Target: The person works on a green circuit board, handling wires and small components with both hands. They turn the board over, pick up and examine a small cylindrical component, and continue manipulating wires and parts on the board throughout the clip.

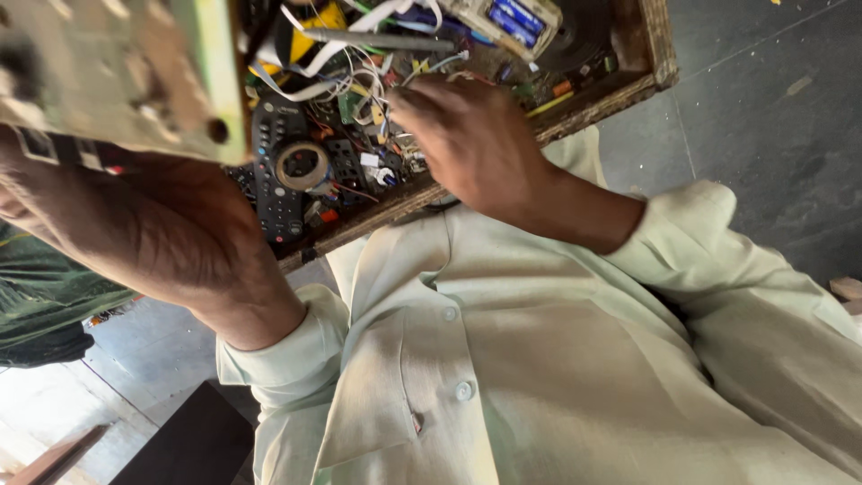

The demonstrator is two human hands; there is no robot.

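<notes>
- Left hand (153, 224) raised close to the camera, closed on the underside of a pale green circuit board (117, 72); board blurred, one round mounting hole visible near its right corner. Fingers hidden behind the board, but the grip reads as clamped.
- Right hand (471, 135) well apart from the left, reaching down into a wooden tray (620, 90) of electronic scrap. Fingertips buried among white and coloured loose wires (359, 81); cannot tell whether they pinch anything or are merely curled.
- Tray contents near the right hand: black remote control (274, 171) with a tape roll (301, 164) lying on it, a grey metal rod (377, 39), a battery holder with blue cells (512, 20) at the far edge.
- Person's pale shirt (503, 359) fills the lower view; grey floor (763, 117) to the right of the tray.
- Judgement, for doing this well: keep the board held by its edges and level, away from the tray clutter, so nothing snags on it.
- Judgement: sort with the fingertips only, separating one wire or part at a time; pulling a bunch would drag the tangle and small parts out.
</notes>
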